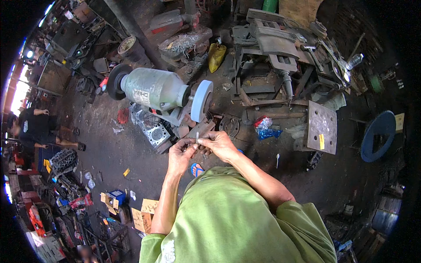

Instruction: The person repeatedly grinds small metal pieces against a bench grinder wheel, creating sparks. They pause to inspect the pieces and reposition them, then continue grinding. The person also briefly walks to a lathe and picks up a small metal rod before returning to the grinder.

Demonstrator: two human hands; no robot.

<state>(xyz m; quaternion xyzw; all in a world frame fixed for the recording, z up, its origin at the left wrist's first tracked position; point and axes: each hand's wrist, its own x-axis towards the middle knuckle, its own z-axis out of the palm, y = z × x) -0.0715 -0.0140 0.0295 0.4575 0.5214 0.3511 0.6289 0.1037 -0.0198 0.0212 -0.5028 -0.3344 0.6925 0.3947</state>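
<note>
My left hand and my right hand meet in front of me, thumbs and fingertips pinched together. Between them a small slim pale piece points upward; its exact kind is too small to tell. Just beyond my fingers stands a bench grinder with a grey-green motor body. A pale blue grinding wheel is at its right end, apart from the piece and closest to my hands. The dark wheel sits at its left end.
A metal engine part lies below the grinder. To the right are a steel plate with holes and a bench vise. Cardboard boxes lie at lower left. Another person is at far left.
</note>
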